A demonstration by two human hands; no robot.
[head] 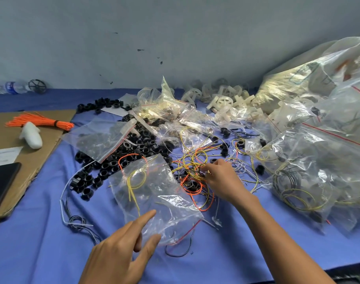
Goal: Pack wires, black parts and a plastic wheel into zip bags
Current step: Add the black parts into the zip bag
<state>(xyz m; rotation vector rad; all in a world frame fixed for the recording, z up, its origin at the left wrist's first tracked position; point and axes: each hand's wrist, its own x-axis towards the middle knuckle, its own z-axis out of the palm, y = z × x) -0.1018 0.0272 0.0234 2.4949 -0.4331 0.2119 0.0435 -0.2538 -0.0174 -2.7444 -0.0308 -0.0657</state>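
My left hand (pixel 121 247) pinches the near edge of a clear zip bag (pixel 154 193), which holds a yellow wire and an orange wire. My right hand (pixel 220 177) reaches into a tangle of yellow, orange and black wires (pixel 195 160) on the blue cloth, its fingers closed on a few strands. A heap of black parts (pixel 134 148) lies behind the bag, partly under another clear bag (pixel 101 138). White plastic wheels (pixel 224 101) are piled at the back by the wall.
Filled zip bags (pixel 318 160) pile up on the right. A cardboard sheet (pixel 31 152) at the left carries an orange wire bundle (pixel 42 121), a white foam piece (pixel 30 136) and a dark phone (pixel 1 183). A water bottle (pixel 13 87) lies by the wall.
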